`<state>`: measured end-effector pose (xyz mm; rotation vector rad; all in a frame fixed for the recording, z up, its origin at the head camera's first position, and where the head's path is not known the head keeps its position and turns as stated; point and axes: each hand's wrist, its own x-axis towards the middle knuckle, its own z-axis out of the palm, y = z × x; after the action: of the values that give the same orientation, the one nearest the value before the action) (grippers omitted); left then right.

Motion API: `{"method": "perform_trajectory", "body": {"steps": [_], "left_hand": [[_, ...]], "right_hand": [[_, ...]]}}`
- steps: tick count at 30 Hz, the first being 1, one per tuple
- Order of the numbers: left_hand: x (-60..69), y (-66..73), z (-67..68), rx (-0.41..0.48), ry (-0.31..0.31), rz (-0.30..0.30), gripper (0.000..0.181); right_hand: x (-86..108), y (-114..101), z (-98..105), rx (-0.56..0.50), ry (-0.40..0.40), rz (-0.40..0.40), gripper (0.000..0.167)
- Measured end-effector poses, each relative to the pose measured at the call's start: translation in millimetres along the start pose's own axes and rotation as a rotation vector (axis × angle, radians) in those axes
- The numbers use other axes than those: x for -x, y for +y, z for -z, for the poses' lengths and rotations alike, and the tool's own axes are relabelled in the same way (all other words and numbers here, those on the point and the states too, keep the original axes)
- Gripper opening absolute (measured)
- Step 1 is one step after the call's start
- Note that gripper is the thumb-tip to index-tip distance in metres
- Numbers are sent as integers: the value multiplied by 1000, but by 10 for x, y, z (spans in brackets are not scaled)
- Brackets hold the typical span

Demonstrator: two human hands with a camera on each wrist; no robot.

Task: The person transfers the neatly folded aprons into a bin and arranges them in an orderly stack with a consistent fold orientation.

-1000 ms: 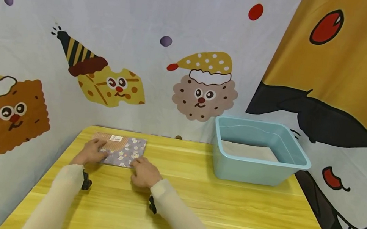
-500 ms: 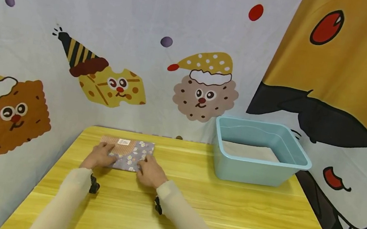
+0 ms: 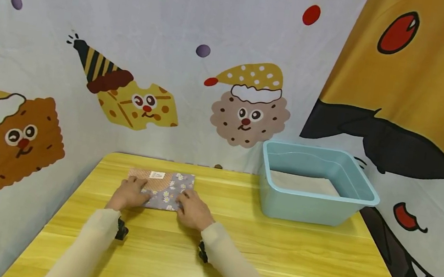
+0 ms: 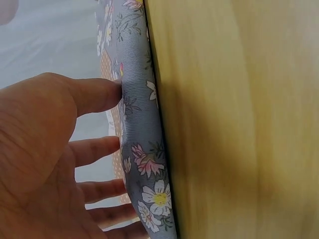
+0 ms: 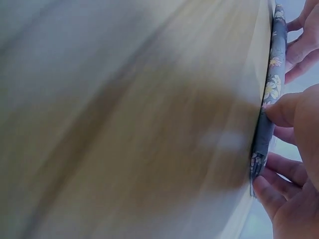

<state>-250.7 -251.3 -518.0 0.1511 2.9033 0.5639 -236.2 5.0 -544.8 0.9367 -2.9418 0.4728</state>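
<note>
A folded grey-purple cloth (image 3: 164, 199) with white daisies lies flat near the table's back left. Part of its top is a tan dotted area bearing a white label (image 3: 157, 175). On its left part rests my left hand (image 3: 130, 193); the left wrist view shows the thumb and straight fingers (image 4: 102, 190) touching the cloth's upper face. My right hand (image 3: 195, 210) lies at the near right corner. In the right wrist view, its thumb (image 5: 281, 110) touches the rolled near edge, while the other fingers sit around the corner, partly hidden. The cloth's underside is out of sight.
A light blue plastic bin (image 3: 301, 206) stands at the table's back right, with a flat pale piece (image 3: 304, 183) inside. Behind the yellow wood-grain table (image 3: 274, 256) hangs a cartoon-printed curtain (image 3: 204, 11). Dark wrist cameras (image 3: 122, 229) sit on both wrists.
Both hands have moved right and slightly nearer, and the folded cloth has slid along the table with them. The bin stays where it was on the table.
</note>
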Motion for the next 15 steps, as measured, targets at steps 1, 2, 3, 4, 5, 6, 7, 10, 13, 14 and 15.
{"method": "perform_trajectory", "body": {"steps": [1, 2, 3, 4, 5, 6, 7, 10, 13, 14, 15], "left_hand": [[10, 27, -15, -2, 6, -3, 65], [19, 52, -30, -4, 12, -6, 65], [28, 78, -45, -4, 19, -9, 65], [37, 104, -56, -5, 26, -13, 64], [47, 128, -71, -6, 32, -16, 64], [55, 151, -85, -9, 36, -19, 64], [66, 172, -97, -9, 40, -22, 64], [92, 234, -122, -13, 54, -29, 63], [125, 287, -150, -13, 63, -26, 63], [135, 304, -159, -14, 69, -25, 63], [144, 321, -170, -11, 70, -21, 63]], "right_hand": [[25, 16, 12, 4, -1, 3, 23], [49, 32, 25, 10, -2, 5, 23], [71, 46, 37, 12, -2, 5, 23], [95, 59, 49, 14, -3, 4, 24], [117, 73, 59, 14, -3, 5, 24], [140, 85, 73, 11, -4, 5, 24], [162, 95, 85, 8, -3, 4, 25], [218, 119, 118, 10, -9, -2, 24], [268, 135, 149, 16, -17, 0, 24], [282, 141, 156, 17, -20, 1, 23], [299, 146, 167, 15, -20, 4, 23]]}}
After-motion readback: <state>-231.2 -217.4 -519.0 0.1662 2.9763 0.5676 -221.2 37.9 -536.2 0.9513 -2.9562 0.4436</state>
